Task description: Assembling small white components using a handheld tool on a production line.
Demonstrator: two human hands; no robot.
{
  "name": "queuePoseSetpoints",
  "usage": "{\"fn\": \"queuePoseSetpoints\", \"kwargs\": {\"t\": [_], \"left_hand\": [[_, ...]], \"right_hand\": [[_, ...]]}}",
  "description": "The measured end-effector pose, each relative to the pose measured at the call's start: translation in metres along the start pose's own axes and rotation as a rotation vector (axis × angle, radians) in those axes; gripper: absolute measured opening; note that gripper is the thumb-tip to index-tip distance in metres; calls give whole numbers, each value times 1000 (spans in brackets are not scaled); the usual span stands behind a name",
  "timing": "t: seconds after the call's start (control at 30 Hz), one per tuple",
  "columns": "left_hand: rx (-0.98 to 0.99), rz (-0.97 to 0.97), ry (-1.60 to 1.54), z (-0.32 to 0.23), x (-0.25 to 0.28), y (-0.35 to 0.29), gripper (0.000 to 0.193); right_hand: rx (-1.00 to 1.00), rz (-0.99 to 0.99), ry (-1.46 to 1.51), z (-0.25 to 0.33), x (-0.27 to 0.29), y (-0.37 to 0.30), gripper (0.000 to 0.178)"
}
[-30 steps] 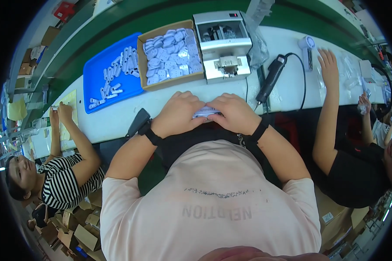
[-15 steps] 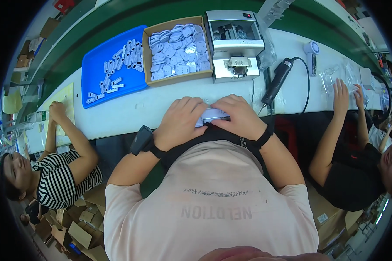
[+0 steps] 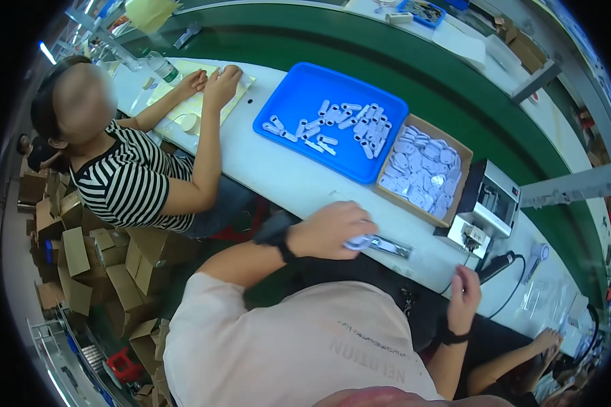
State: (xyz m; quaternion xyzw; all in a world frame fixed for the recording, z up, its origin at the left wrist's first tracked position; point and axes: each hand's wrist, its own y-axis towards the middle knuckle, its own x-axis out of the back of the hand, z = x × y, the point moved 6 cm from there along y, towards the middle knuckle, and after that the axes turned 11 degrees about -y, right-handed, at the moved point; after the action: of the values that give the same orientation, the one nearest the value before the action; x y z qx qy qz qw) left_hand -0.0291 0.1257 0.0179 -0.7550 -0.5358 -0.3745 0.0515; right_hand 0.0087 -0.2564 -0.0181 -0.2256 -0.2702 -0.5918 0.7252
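Observation:
My left hand (image 3: 334, 230) is closed over the round end of a white round-headed device (image 3: 391, 247). Its straight handle, with a dark strip along it, points right over the table's front edge. What the fingers cover is hidden. My right hand (image 3: 464, 297) is apart from it, raised by the table edge near a black electric screwdriver (image 3: 497, 267). Its fingers are loosely bent and I see nothing in them. Beyond my left hand lie a blue tray (image 3: 288, 91) of small white-grey elongated parts (image 3: 370, 129) and a cardboard box (image 3: 463, 150) full of flat white rounded parts (image 3: 419, 166).
A silver-and-black machine (image 3: 490, 198) stands right of the box. Past it lie another white round-headed device (image 3: 538, 255) and clear plastic bags (image 3: 546, 298). A co-worker in a striped shirt (image 3: 132, 169) sits at left; another co-worker's hands (image 3: 546, 341) are at lower right.
My view has swung left. Both hands were together on a white part; now they are apart, the left over the device's round end and the right off to the side.

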Motion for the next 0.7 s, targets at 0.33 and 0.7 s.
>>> {"fn": "queuePoseSetpoints", "kwargs": {"t": [0.33,0.7], "left_hand": [[660,-1230,239,127,160,-188,41],[730,-959,804,158,169,-142,74]], "right_hand": [[-347,-386,168,-81,63,17,29],[-599,-686,-413,-143,211,32,49]]}}
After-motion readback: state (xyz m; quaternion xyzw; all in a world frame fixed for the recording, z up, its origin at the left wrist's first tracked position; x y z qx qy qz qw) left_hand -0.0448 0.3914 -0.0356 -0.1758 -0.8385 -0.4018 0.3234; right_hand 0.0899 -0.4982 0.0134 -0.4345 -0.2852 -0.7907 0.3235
